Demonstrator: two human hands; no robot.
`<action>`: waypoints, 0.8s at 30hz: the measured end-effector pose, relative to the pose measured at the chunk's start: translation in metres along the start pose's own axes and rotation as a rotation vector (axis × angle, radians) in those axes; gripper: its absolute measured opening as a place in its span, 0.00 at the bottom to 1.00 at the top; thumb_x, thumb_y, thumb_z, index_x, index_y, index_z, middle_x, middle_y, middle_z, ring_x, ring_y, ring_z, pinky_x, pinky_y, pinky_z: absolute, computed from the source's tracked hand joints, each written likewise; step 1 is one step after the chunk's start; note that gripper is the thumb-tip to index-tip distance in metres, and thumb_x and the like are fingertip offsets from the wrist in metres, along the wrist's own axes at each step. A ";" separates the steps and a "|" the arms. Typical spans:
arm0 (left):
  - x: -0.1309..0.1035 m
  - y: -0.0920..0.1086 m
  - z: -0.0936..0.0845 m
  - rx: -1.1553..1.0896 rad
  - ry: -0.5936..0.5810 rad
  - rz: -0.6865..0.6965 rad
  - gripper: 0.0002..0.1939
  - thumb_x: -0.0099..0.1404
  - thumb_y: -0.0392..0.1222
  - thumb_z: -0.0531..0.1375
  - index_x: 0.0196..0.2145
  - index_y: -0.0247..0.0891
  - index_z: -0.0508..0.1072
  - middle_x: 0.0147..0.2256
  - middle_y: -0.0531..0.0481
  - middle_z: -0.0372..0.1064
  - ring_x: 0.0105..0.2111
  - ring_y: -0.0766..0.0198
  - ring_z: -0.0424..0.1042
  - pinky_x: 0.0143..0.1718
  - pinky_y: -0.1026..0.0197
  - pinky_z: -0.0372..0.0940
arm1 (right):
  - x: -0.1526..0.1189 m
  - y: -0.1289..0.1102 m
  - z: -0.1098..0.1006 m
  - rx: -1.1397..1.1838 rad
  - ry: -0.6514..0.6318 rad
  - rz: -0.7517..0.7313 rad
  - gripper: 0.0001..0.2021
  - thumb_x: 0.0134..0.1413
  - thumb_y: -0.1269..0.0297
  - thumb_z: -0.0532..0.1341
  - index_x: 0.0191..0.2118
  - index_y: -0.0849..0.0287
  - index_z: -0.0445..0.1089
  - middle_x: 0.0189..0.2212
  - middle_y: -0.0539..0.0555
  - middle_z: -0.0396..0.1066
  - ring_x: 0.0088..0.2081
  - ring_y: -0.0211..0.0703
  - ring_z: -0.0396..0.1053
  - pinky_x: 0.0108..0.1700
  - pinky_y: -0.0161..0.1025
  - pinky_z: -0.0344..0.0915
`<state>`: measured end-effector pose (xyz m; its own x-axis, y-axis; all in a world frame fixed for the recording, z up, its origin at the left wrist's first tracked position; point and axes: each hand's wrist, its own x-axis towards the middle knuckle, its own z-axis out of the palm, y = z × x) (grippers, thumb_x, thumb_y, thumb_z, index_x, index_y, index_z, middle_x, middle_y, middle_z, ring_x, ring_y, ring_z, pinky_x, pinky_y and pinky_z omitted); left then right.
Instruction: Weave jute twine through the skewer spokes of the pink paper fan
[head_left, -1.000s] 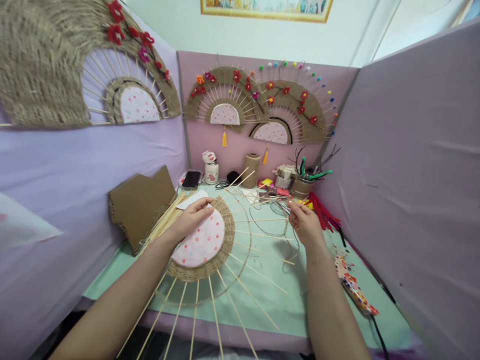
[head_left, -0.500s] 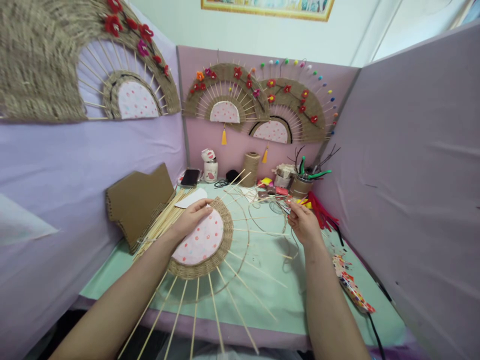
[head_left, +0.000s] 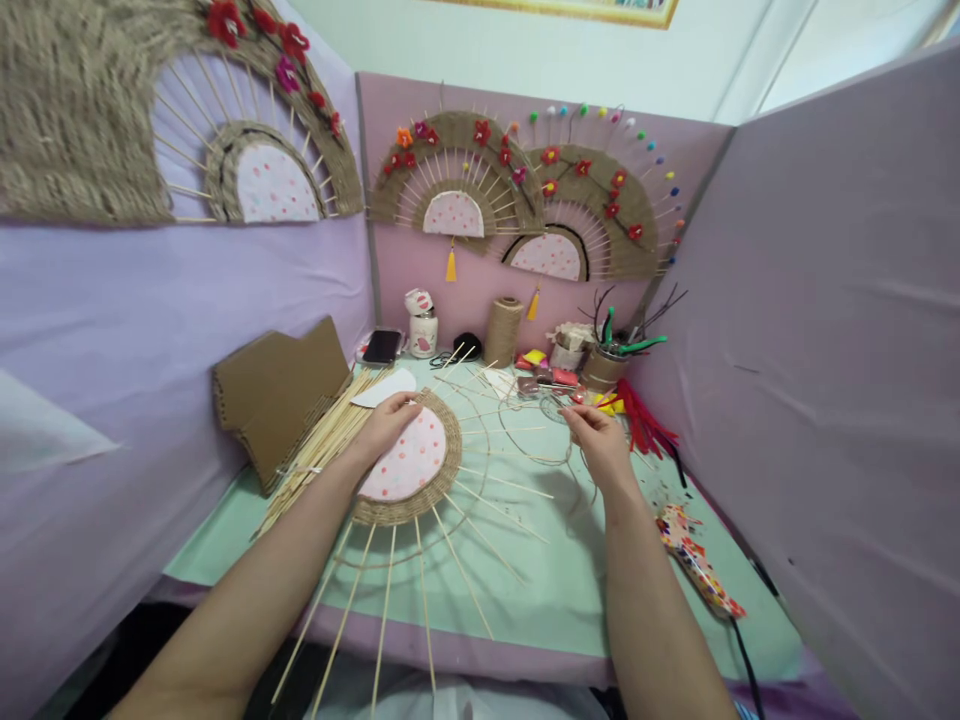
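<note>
Left grip (head_left: pixel 391 422) closed on the half-round fan piece (head_left: pixel 409 455), above green worktop (head_left: pixel 480 600) | right grip (head_left: pixel 596 440) pinched, content too small to tell | bundle of sticks (head_left: pixel 319 455) beside left hand

Spool (head_left: pixel 503 332) behind fan (head_left: pixel 409 462), tools (head_left: pixel 639 346) in pot (head_left: pixel 604 371)

The left hand (head_left: pixel 388 425) is holding the woven fan (head_left: pixel 452 440), whose thin sticks are radiating from one to seven o'clock. At the fan's three o'clock, the right hand (head_left: pixel 598 440) is pinching its fingertips together above the surface (head_left: pixel 540 600), its grip too small to tell. A stick bundle (head_left: pixel 319 455) is lying at nine, cardboard (head_left: pixel 285 395) is leaning at ten, and a twine cone (head_left: pixel 503 333) is standing at one.
</note>
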<state>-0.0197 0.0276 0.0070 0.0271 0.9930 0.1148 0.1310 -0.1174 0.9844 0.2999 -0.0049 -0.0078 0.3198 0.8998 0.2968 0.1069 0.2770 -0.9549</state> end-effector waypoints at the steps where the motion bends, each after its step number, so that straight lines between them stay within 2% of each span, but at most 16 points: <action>1: 0.000 -0.001 -0.001 -0.001 -0.007 0.003 0.20 0.46 0.49 0.62 0.35 0.34 0.71 0.24 0.54 0.66 0.23 0.66 0.64 0.25 0.64 0.58 | 0.000 0.000 0.001 0.003 0.008 -0.010 0.16 0.38 0.52 0.66 0.28 0.61 0.71 0.17 0.45 0.59 0.20 0.31 0.51 0.22 0.32 0.48; 8: -0.002 -0.002 -0.004 -0.015 -0.016 -0.014 0.20 0.46 0.49 0.63 0.36 0.36 0.71 0.24 0.55 0.66 0.23 0.65 0.64 0.25 0.64 0.57 | 0.002 0.003 0.000 -0.026 0.069 0.033 0.18 0.35 0.49 0.65 0.26 0.61 0.71 0.13 0.45 0.57 0.17 0.32 0.49 0.20 0.33 0.46; 15: -0.004 -0.001 -0.001 -0.045 -0.023 -0.035 0.22 0.44 0.51 0.64 0.36 0.36 0.71 0.24 0.55 0.66 0.23 0.65 0.65 0.25 0.64 0.58 | -0.002 -0.002 0.003 0.047 0.071 0.031 0.16 0.37 0.51 0.65 0.28 0.60 0.71 0.16 0.45 0.56 0.19 0.32 0.50 0.21 0.32 0.48; 19: -0.004 -0.002 -0.001 -0.041 0.012 -0.028 0.23 0.45 0.51 0.63 0.37 0.35 0.71 0.23 0.55 0.66 0.22 0.66 0.64 0.23 0.64 0.57 | -0.004 -0.006 0.004 0.064 0.027 0.022 0.15 0.38 0.52 0.65 0.28 0.60 0.70 0.16 0.45 0.55 0.19 0.31 0.49 0.21 0.32 0.48; 24: -0.003 -0.002 0.000 -0.052 0.104 -0.027 0.21 0.46 0.50 0.62 0.36 0.36 0.72 0.26 0.54 0.68 0.24 0.65 0.66 0.26 0.64 0.59 | -0.006 -0.005 0.009 0.030 -0.057 0.073 0.14 0.38 0.53 0.65 0.27 0.60 0.70 0.15 0.45 0.54 0.19 0.31 0.50 0.21 0.32 0.49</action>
<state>-0.0202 0.0247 0.0048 -0.0789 0.9920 0.0989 0.0788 -0.0927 0.9926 0.2889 -0.0083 -0.0044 0.2713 0.9354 0.2267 0.0568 0.2195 -0.9739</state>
